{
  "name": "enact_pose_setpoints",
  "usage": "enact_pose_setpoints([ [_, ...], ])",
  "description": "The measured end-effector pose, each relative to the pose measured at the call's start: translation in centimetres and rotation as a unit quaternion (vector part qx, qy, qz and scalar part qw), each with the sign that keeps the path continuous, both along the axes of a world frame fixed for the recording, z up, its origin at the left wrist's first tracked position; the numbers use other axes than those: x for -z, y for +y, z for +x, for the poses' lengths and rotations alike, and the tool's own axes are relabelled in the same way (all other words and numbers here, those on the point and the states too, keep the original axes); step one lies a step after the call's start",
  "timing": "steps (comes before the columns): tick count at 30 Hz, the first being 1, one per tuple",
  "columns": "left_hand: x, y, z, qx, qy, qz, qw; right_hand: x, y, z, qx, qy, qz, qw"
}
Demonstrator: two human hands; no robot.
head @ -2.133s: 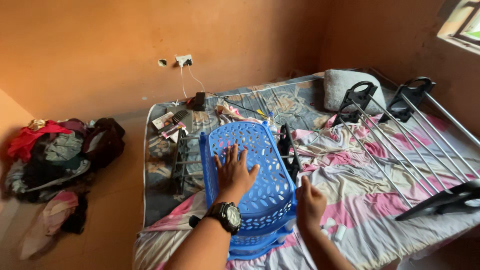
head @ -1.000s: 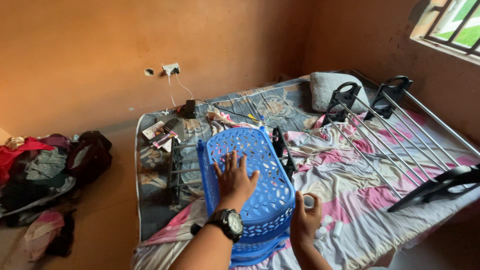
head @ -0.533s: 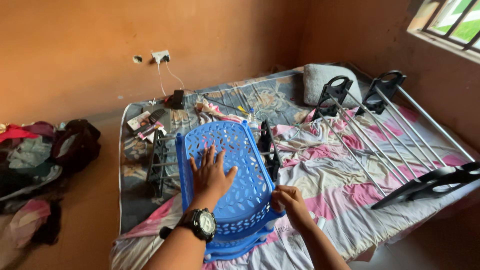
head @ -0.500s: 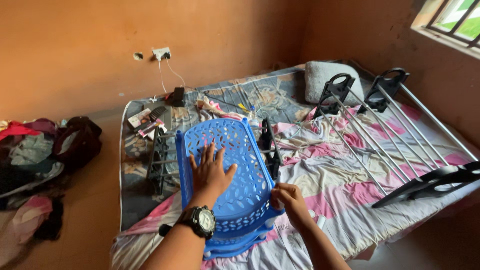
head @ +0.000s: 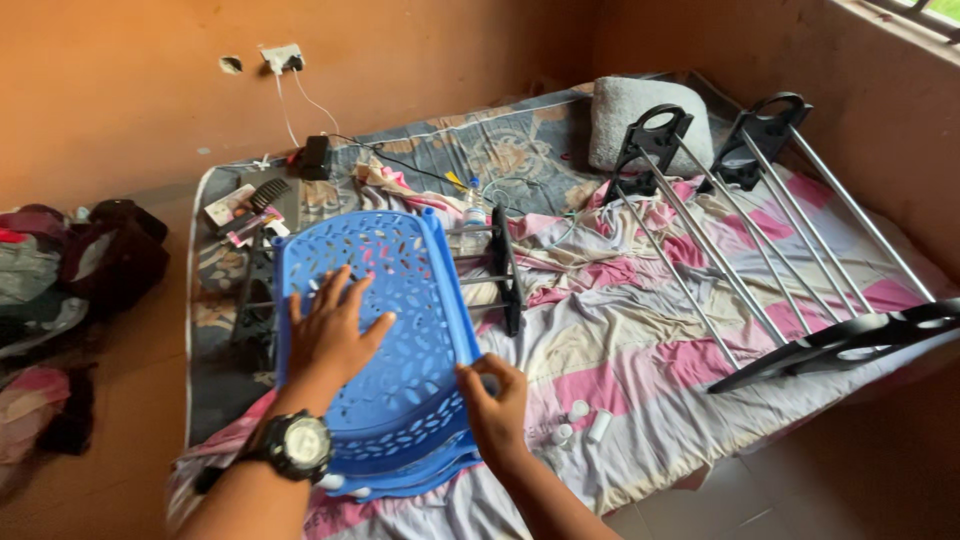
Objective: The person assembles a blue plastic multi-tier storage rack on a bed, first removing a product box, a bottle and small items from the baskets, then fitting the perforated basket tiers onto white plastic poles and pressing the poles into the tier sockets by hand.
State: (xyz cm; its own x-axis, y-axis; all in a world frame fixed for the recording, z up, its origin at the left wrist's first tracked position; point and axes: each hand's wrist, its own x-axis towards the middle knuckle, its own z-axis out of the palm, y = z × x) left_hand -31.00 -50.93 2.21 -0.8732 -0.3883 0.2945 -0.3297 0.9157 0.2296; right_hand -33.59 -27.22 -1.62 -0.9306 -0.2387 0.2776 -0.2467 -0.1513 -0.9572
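A stack of blue perforated plastic trays [head: 405,300] lies on the near left part of a mattress [head: 640,330] covered with a pink and white patterned sheet. My left hand [head: 335,335], with a black wristwatch on its wrist, rests flat with spread fingers on the top tray. My right hand [head: 495,400] grips the stack's right edge near its front corner. Under the trays lies a black and metal rack piece [head: 500,270]. Small white caps [head: 580,422] lie on the sheet just right of my right hand.
A large rack frame [head: 760,240] of metal tubes with black plastic ends lies across the right side of the bed. A grey pillow [head: 635,115] sits at the head. Clothes [head: 70,290] are piled on the floor at left. A wall socket [head: 280,58] has cables hanging down.
My right hand has moved from the sheet onto the right edge of the blue trays and closed on it. The view has shifted left; my left hand stays flat on top.
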Motion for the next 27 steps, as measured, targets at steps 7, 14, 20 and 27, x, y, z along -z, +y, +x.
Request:
enact_pose_setpoints([
  [7,0.9,-0.3,-0.2,0.018,0.019,-0.02,0.999,1.3,4.5,-6.4,-0.309,-0.115,-0.073,0.941],
  [14,1.0,-0.2,-0.1,0.022,0.021,-0.014,0.999,9.9,11.5,-17.1,-0.13,-0.23,-0.215,0.94],
  [20,0.4,-0.1,-0.3,0.027,-0.001,-0.011,1.0,20.8,19.1,-19.5,0.088,-0.28,0.083,0.952],
  [27,-0.3,0.5,-0.1,0.036,-0.012,-0.011,0.999,25.4,21.2,-16.4,0.186,-0.229,0.38,0.877],
])
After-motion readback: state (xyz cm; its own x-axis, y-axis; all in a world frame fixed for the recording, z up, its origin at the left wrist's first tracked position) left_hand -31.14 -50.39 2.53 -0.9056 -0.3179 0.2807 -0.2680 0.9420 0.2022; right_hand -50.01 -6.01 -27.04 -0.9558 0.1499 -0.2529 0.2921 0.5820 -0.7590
